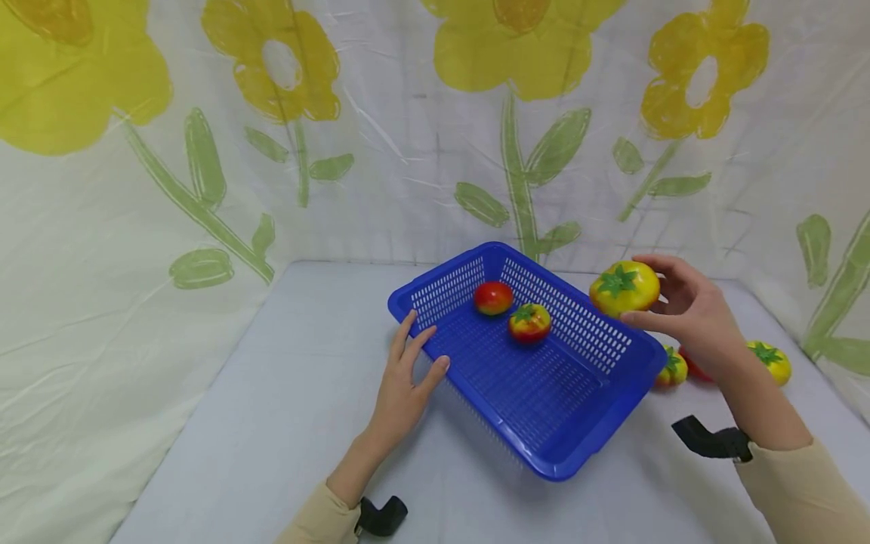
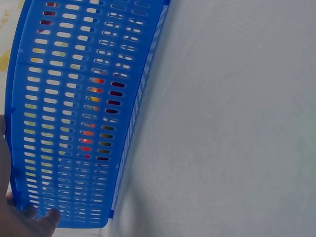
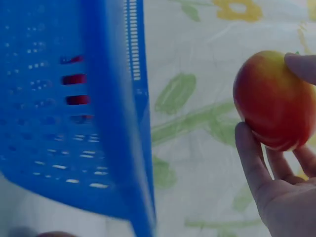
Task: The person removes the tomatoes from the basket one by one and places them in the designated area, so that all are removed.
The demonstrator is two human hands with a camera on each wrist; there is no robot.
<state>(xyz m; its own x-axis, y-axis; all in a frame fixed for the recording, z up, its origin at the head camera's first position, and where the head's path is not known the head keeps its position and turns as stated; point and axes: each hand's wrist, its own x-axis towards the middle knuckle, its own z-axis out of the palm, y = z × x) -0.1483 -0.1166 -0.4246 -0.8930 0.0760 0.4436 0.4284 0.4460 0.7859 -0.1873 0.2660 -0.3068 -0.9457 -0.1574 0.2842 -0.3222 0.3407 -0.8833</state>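
Observation:
In the head view, a blue plastic basket with slotted walls stands angled across the table's middle. Inside it lie a red tomato and a red-yellow tomato with a green top. My left hand rests spread fingers against the basket's left rim; part of that hand shows at the edge of the left wrist view. Over the basket's right rim, my right hand holds a large yellow tomato between thumb and fingers. Its underside looks red in the right wrist view, where the tomato is apart from the basket.
Right of the basket lie a yellow-green tomato, a red one partly behind my right wrist, and another yellow one. A pale cloth covers the table. Behind hangs a flower-printed curtain.

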